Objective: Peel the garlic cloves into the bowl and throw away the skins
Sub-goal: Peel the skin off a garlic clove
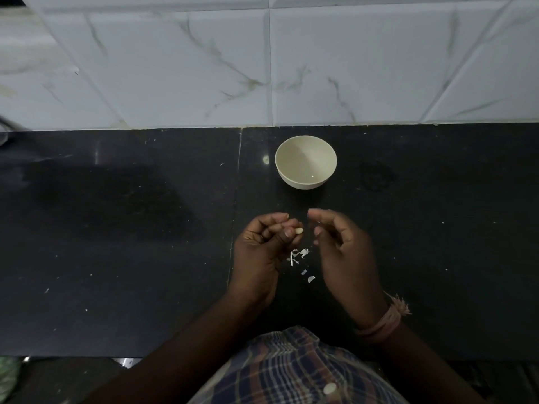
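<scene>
Black stone counter [116, 228] runs below a white marbled tile wall [204, 68]. Near the wall sits the cream bowl [306, 161]. Nearer the body, the left hand [264, 249] pinches a garlic clove [299, 231] at its fingertips. Just beside it, the right hand [341, 252] hangs loosely curled, holding nothing. Skins [300, 262] lie on the counter between them.

The bowl [306, 161] stood on the counter [116, 243] near its rear edge, against which the tiled wall [262, 59] rose. Nearer the front edge, the left hand [264, 246] and right hand [342, 252] were positioned side by side above the counter. The skins [300, 262] lay on the counter between the hands.
</scene>
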`<state>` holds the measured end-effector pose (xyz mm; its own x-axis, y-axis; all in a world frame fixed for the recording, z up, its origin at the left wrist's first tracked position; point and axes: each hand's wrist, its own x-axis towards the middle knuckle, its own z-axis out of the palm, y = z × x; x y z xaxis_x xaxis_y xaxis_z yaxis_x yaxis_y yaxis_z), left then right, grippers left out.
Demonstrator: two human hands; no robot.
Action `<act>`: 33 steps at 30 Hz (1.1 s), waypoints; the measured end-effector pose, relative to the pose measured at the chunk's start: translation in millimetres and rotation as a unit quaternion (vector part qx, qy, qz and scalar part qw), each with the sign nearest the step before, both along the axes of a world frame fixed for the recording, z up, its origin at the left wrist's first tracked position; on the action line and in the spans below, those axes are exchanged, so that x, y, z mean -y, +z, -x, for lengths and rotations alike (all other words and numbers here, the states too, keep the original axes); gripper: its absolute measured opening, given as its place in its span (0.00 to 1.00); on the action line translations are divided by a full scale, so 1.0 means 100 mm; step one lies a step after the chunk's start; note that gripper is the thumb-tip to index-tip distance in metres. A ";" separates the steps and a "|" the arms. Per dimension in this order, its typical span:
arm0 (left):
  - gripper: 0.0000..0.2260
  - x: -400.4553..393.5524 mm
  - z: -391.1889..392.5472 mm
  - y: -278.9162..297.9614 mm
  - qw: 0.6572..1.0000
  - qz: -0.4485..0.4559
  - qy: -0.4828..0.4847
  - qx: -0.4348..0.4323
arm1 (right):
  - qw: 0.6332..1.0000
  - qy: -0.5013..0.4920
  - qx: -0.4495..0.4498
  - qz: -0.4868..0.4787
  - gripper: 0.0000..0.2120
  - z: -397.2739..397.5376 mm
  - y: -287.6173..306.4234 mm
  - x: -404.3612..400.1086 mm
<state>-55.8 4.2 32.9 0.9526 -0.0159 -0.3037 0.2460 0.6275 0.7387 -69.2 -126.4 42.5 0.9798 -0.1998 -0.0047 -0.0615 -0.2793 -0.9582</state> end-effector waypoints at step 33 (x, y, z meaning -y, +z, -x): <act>0.16 -0.01 -0.11 -0.01 0.994 -0.098 -0.042 0.000 | 0.969 -0.015 -0.020 -0.245 0.24 -0.09 -0.03 0.06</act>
